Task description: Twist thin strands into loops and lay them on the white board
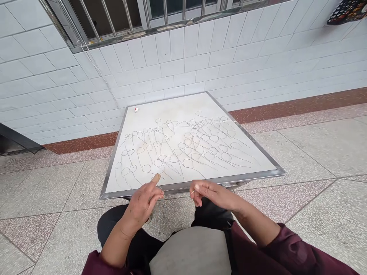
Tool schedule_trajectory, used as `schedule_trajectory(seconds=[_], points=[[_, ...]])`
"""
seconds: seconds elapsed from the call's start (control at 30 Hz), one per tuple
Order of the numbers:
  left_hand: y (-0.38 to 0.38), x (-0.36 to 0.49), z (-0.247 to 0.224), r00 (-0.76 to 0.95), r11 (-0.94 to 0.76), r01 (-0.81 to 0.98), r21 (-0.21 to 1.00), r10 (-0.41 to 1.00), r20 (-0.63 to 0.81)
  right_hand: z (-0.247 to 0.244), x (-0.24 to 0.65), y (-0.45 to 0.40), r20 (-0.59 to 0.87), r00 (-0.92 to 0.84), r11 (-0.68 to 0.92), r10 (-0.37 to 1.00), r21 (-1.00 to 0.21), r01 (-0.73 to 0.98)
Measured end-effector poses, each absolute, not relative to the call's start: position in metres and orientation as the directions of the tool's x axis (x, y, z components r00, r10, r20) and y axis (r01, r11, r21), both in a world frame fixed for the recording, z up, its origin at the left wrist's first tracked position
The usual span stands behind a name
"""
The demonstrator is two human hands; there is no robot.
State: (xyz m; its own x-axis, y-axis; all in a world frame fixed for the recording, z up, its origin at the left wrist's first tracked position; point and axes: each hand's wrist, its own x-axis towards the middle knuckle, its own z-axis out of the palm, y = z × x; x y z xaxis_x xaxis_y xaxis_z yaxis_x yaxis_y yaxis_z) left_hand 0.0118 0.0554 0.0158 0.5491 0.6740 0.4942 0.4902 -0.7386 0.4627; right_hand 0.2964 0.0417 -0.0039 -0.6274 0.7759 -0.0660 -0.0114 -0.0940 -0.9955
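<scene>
Many thin wire pieces with looped ends (pixel 183 147) lie spread over a white tabletop (pixel 177 105) in front of me. Just off the table's near edge, my left hand (pixel 143 202) is closed, thumb pointing up. A fine curved line like thin wire shows at its fingertips. Across a small gap, my right hand (pixel 212 194) has its thumb pressed on its curled fingers. A short, pale bit of thin wire (pixel 193 191) sticks out of that pinch. Most of what each hand holds is hidden by the fingers.
A metal rim (pixel 252 177) edges the table. A tiny red-and-white item (pixel 137 110) sits at its far left corner. Behind stands a white tiled wall (pixel 172 72) with a barred window (pixel 155 13) and a hanging cord (pixel 100 72). My knees are under the near edge.
</scene>
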Motion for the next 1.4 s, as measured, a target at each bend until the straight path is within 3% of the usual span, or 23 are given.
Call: schedule_trajectory(seconds=[0.1,0.17,0.3,0.47,0.63,0.83,0.93,1.03,1.07,1.13,1.23,1.3,1.4], points=[[0.050,0.021,0.020,0.460,-0.713,0.432,0.553,0.701,0.545,-0.019,0.284,0.054,-0.032,-0.727,-0.352,0.686,-0.889,-0.293],[0.046,0.030,0.021,0.416,-0.683,0.362,0.635,0.727,0.546,-0.022,0.271,0.058,-0.037,-0.744,-0.446,0.667,-0.819,-0.360],[0.039,0.045,0.018,0.399,-0.614,0.214,0.760,0.765,0.505,-0.014,0.239,0.058,-0.106,-0.630,-0.384,0.769,-0.865,-0.323],[0.037,0.052,0.006,0.396,-0.583,0.171,0.794,0.779,0.486,-0.006,0.220,0.059,-0.121,-0.589,-0.408,0.799,-0.829,-0.382],[0.038,0.045,0.006,0.496,-0.651,0.296,0.699,0.730,0.470,-0.001,0.230,0.064,-0.109,-0.567,-0.366,0.817,-0.857,-0.362],[0.042,0.042,0.022,0.682,-0.769,0.467,0.436,0.627,0.376,0.013,0.235,0.060,-0.024,-0.538,-0.159,0.842,-0.966,-0.205],[0.044,0.043,0.021,0.683,-0.825,0.466,0.321,0.566,0.463,0.010,0.232,0.057,-0.072,-0.395,-0.146,0.916,-0.976,-0.161],[0.043,0.044,0.013,0.592,-0.855,0.450,0.258,0.502,0.630,0.005,0.231,0.056,-0.061,-0.311,-0.145,0.948,-0.957,-0.253],[0.042,0.045,0.011,0.515,-0.838,0.456,0.300,0.523,0.679,0.004,0.231,0.056,-0.049,-0.291,-0.138,0.956,-0.946,-0.294],[0.037,0.049,0.010,0.279,-0.728,0.451,0.517,0.665,0.693,0.004,0.232,0.057,-0.031,-0.248,-0.119,0.968,-0.928,-0.352],[0.031,0.058,0.017,-0.011,-0.389,0.249,0.887,0.914,0.404,0.005,0.232,0.056,-0.030,-0.198,-0.106,0.980,-0.917,-0.385],[0.028,0.063,0.023,-0.025,-0.193,0.093,0.977,0.980,0.196,0.007,0.232,0.056,-0.035,-0.175,-0.102,0.984,-0.914,-0.393],[0.028,0.068,0.027,0.021,-0.052,-0.030,0.998,0.998,0.053,0.008,0.231,0.055,-0.040,-0.148,-0.096,0.988,-0.913,-0.396]])
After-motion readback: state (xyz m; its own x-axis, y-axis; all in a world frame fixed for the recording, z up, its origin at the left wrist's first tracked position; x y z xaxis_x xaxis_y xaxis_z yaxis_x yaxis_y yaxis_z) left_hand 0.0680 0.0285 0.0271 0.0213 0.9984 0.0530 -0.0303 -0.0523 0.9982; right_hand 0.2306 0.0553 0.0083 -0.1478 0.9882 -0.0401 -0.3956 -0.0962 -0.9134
